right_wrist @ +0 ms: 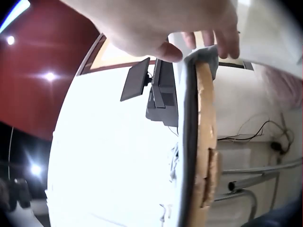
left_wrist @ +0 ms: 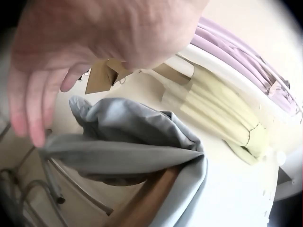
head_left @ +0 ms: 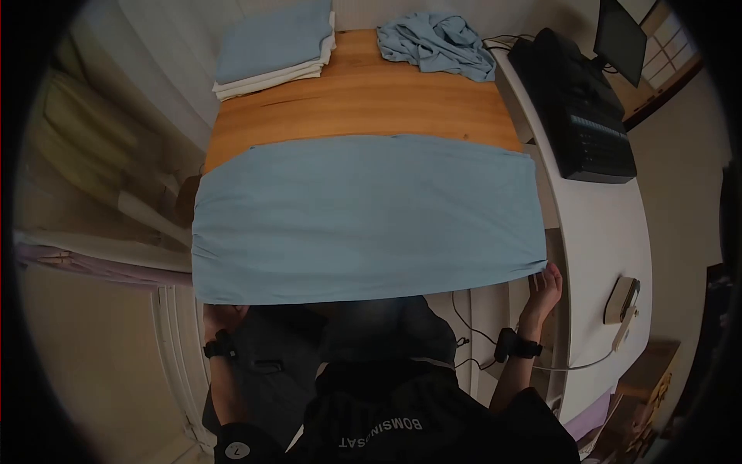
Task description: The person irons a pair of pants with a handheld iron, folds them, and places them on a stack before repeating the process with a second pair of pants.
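A light blue cloth [head_left: 363, 216] lies spread across the near part of the wooden table [head_left: 371, 108], its front edge facing the body. At the front left corner, my left hand [head_left: 226, 313] is partly hidden under the cloth edge. The left wrist view shows that hand [left_wrist: 104, 38] with fingers extended downward, fingertips beside the tip of a loose cloth fold [left_wrist: 118, 153]. My right hand [head_left: 546, 288] grips the front right corner, where small creases gather. In the right wrist view, thumb and fingers of this hand [right_wrist: 165, 23] lie around the cloth [right_wrist: 188, 123] at the table's corner.
Folded blue and cream cloths [head_left: 274, 46] are stacked at the back left; a crumpled blue cloth [head_left: 437, 46] lies at the back right. A white desk [head_left: 607, 247] on the right holds a black keyboard-like device [head_left: 595, 143] and a monitor [head_left: 621, 40]. Curtains [head_left: 93, 147] hang left.
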A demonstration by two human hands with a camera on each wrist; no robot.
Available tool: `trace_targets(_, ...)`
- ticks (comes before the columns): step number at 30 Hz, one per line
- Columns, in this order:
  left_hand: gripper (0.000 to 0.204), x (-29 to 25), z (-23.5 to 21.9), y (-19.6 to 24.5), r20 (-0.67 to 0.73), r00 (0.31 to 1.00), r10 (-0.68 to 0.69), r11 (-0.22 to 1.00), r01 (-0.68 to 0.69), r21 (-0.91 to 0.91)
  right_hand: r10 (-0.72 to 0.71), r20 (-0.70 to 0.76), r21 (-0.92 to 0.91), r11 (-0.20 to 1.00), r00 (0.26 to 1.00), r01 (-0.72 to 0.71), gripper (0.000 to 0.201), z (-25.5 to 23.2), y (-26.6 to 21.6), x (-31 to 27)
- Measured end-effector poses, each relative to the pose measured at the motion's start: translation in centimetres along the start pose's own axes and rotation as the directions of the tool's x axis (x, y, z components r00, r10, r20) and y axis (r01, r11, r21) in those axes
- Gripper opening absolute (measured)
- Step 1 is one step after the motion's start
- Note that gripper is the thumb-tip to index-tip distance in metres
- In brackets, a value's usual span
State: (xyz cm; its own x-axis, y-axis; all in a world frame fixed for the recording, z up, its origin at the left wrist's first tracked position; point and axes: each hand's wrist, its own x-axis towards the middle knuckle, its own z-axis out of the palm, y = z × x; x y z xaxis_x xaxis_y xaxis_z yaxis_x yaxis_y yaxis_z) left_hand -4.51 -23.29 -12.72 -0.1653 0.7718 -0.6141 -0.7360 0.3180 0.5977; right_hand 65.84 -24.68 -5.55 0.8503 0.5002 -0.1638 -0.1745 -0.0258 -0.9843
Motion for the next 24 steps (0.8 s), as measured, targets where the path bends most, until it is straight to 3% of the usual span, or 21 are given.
trace_targets(2, 0.064, 0.5, -0.4, 1.2, 0.048, 0.999, 0.010, 0.998, -0.006, -0.063, 0.243, 0.011, 0.139, 0.960, 0.970, -0.242, 0.069, 0.6, -0.3, -0.1)
trace_targets(4, 0.065, 2.2, -1.2, 2.1, 0.094, 0.995, 0.033, 0.990, -0.020, -0.138, 0.364, 0.071, 0.108, 0.923, 0.929, -0.370, 0.084, 1.7, -1.0, -0.5)
trace_targets(5, 0.065, 3.2, -2.5, 2.6, 0.120, 0.993, 0.022, 0.991, -0.006, -0.131, 0.350, 0.053, 0.125, 0.927, 0.935, -0.354, 0.084, 2.1, -1.5, -0.5)
trace_targets(7, 0.065, 5.0, -5.0, 3.6, 0.164, 0.979, 0.123, 0.989, -0.135, 0.064, 0.487, 0.246, 0.006, 0.864, 0.838, -0.503, 0.093, 2.7, -2.1, -0.2)
trace_targets(9, 0.064, 5.8, -5.6, 4.1, 0.137, 0.975, 0.173, 0.972, -0.192, 0.139, 0.502, 0.262, 0.044, 0.847, 0.824, -0.530, 0.093, 2.8, -1.9, 0.0)
trace_targets(12, 0.063, 6.9, -5.1, 4.3, 0.019, 0.992, 0.123, 0.992, -0.123, -0.004, 0.480, 0.269, 0.128, 0.842, 0.835, -0.525, 0.086, 2.7, -1.0, 0.9)
trace_targets(14, 0.062, 7.5, -4.7, 5.2, -0.029, 0.996, 0.081, 0.994, -0.083, -0.077, 0.362, 0.201, 0.222, 0.888, 0.910, -0.403, 0.070, 2.3, 0.0, 2.0)
trace_targets(15, 0.062, 7.8, -4.7, 6.0, -0.039, 0.997, 0.073, 0.993, -0.076, -0.088, 0.361, 0.205, 0.221, 0.888, 0.910, -0.402, 0.070, 2.3, -0.1, 2.2)
trace_targets(17, 0.061, 8.1, -5.1, 7.9, -0.034, 0.997, 0.062, 0.995, -0.065, -0.078, 0.208, 0.035, 0.262, 0.942, 0.977, -0.210, 0.053, 3.0, -0.3, 2.6)
trace_targets(18, 0.059, 8.2, -5.5, 8.9, -0.024, 0.998, 0.062, 0.996, -0.063, -0.062, 0.209, 0.047, 0.264, 0.941, 0.977, -0.213, 0.053, 3.2, -0.4, 2.8)
trace_targets(20, 0.057, 6.9, -4.4, 10.9, -0.003, 0.998, 0.062, 0.998, -0.062, -0.023, 0.032, -0.047, 0.169, 0.985, 0.998, -0.023, 0.044, 3.3, -1.0, 3.1)
trace_targets(21, 0.059, 5.1, -1.9, 11.7, -0.137, 0.988, 0.070, 0.990, -0.086, -0.115, -0.068, -0.047, 0.138, 0.988, 0.997, 0.074, 0.039, 3.7, -1.5, 2.7)
trace_targets(22, 0.061, 4.3, -0.4, 11.8, -0.266, 0.962, 0.058, 0.973, -0.114, -0.202, -0.070, -0.049, 0.139, 0.987, 0.996, 0.077, 0.039, 3.9, -1.5, 2.6)
trace_targets(24, 0.061, 5.6, -4.6, 13.7, -0.184, 0.981, 0.053, 0.978, -0.089, -0.190, -0.061, -0.183, 0.023, 0.998, 0.981, 0.066, 0.036, 3.8, -1.5, 2.8)
